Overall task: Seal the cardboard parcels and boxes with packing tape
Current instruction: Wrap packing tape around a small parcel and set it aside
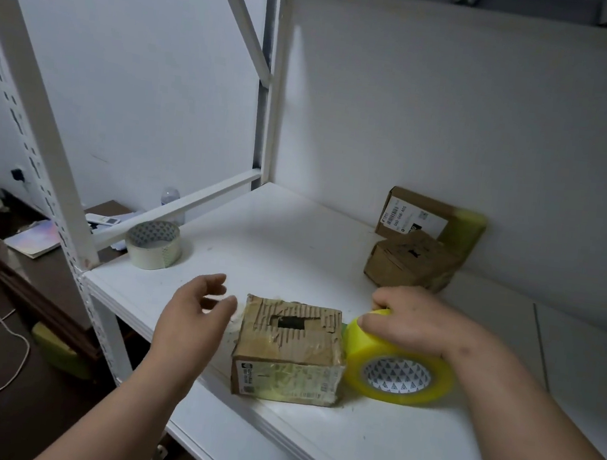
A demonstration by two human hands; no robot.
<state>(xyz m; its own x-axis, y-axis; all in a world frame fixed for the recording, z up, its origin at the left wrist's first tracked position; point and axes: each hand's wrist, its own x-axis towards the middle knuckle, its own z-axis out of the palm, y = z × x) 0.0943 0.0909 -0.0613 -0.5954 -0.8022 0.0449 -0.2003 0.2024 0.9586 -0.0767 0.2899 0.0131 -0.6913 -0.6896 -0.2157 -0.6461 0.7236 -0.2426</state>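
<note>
Sealing is judged partly done: left of the worn cardboard box [287,348] at the shelf's [294,236] front edge, the left hand [195,316] hovers with loose fingers, holding nothing. The box itself has a torn top with a dark hole, yellowish tape only on its front face, so the top remains untaped. Right of the box and touching it, the right hand [412,323] grips the yellow tape roll [398,367]; behind it, two small parcels [420,242] look already taped.
</note>
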